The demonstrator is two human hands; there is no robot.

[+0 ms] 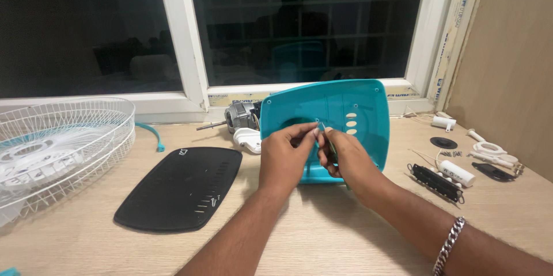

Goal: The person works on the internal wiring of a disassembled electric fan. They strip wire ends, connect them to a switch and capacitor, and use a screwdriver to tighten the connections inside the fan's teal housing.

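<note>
Wooden worktop [322,235] below a dark window [305,22] with a white frame; a brown wall panel stands at the right. At centre, a teal plastic cover [345,109] stands tilted against the window sill, its face toward me. I see the left hand [282,158] and the right hand [345,158] meeting in front of this cover, fingertips pinched together at one spot on its face. The right hand grips a thin green-handled tool [333,148], apparently a screwdriver; its tip is too small to make out. The left hand pinches beside the tool's upper end; I cannot tell what, if anything, it holds. A metal bracelet [449,246] circles the right wrist.

Behind the cover's left edge lie a grey motor [241,116] with a protruding shaft and a white plastic piece [249,139]. Left of the hands, a black slotted plate [181,186] lies flat with several small screws [208,201] on it. At far left, a white wire fan guard [57,143] rests on the worktop, a teal strip [152,135] just beside it. At right, well apart from the hands, lie a black switch strip [435,182], a white cylinder [458,172], a black disc [443,143] and further small white parts.
</note>
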